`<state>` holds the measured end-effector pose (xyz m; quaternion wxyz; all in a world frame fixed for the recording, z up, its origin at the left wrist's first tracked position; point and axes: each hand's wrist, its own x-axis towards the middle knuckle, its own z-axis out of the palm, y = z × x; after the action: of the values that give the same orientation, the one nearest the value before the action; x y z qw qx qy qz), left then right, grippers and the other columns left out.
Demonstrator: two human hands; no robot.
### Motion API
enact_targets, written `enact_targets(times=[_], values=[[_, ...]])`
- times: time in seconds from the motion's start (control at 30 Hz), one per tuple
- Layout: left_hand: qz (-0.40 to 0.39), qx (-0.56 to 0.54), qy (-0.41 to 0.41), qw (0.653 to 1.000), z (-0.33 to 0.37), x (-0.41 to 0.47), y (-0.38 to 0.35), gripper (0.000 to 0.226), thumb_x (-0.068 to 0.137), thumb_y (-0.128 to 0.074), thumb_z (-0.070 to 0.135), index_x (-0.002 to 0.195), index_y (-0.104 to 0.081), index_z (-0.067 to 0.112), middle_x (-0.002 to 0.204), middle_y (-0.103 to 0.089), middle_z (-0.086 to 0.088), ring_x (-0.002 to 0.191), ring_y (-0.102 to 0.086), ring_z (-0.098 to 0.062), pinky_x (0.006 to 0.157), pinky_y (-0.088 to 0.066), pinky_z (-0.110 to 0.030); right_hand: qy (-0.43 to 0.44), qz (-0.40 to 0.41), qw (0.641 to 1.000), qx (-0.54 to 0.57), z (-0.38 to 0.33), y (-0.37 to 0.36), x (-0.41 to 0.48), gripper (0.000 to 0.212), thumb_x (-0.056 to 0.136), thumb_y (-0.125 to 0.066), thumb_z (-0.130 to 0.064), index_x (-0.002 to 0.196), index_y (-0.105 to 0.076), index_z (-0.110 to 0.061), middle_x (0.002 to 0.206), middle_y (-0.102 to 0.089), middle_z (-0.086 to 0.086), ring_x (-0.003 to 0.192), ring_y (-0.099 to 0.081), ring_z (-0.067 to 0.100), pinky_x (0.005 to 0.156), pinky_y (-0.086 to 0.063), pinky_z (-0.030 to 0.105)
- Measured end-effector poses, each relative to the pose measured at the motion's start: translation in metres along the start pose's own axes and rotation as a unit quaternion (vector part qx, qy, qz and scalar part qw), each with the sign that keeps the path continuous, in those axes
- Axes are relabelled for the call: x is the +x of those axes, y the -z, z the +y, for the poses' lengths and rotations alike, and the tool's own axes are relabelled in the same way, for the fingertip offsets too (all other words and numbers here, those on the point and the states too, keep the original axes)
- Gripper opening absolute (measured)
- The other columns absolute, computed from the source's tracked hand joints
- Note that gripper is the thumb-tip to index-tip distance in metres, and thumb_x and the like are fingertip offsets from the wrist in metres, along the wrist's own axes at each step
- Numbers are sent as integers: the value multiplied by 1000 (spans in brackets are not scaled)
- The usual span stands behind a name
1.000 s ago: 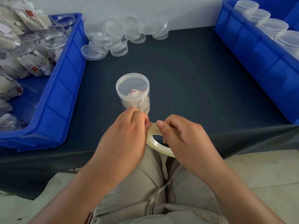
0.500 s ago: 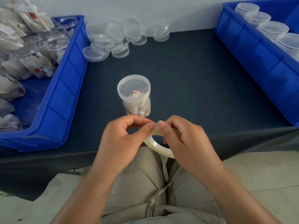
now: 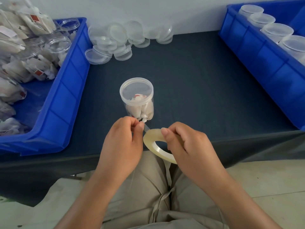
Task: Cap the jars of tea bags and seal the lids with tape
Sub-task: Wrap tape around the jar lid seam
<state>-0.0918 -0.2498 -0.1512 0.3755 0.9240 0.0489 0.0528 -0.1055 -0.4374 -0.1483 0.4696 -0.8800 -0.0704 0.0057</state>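
Note:
A clear jar (image 3: 137, 100) of tea bags stands upright near the table's front edge with a clear lid on it. Just in front of it my right hand (image 3: 186, 146) grips a roll of clear tape (image 3: 152, 142). My left hand (image 3: 123, 142) pinches the free end of the tape (image 3: 146, 128) between thumb and forefinger, a short strip stretched from the roll. Neither hand touches the jar.
A blue bin (image 3: 66, 90) at the left holds open jars and loose tea bags. Loose clear lids (image 3: 122, 40) are piled at the back against the wall. A blue bin (image 3: 257, 52) at the right holds capped jars (image 3: 277, 31). Dark cloth covers the table (image 3: 198, 90).
My left hand has peeled the tape's end off the roll and drawn it a little to the left. The jar has not moved.

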Motion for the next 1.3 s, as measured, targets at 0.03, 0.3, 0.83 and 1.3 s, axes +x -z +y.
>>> enact_targets(times=[0.03,0.3,0.83,1.3], values=[[-2,-63,22,998,-2,0,-1,22,107,-50,38,94,-66,29,86,-71,12,78,-68,-4,63,-48,-17,-6,0,1000,15,1,1,-1,42,102,-42,-63,79,-57,-32,76,-66,-12,68,-60,11,58,-44,22],[-240,-385,21,891,-18,8,22,55,84,-77,70,126,-77,34,95,-74,4,79,-67,-6,70,-55,-19,-93,-109,957,254,10,14,10,61,113,-44,-49,72,-60,-7,54,-55,0,51,-48,17,55,-42,26],[-34,-492,130,860,18,-7,-2,32,79,-87,44,96,-85,17,96,-82,-9,82,-77,-17,73,-61,-25,-116,39,952,281,11,-14,8,14,107,-61,-40,105,-72,-30,102,-74,-9,95,-71,9,84,-56,22],[114,-214,-105,964,18,-8,0,13,99,-75,22,95,-81,33,89,-78,17,85,-75,-9,72,-52,-11,76,-152,984,50,-7,20,7,44,106,-53,-40,137,-39,-66,87,-72,5,70,-72,18,71,-59,48]])
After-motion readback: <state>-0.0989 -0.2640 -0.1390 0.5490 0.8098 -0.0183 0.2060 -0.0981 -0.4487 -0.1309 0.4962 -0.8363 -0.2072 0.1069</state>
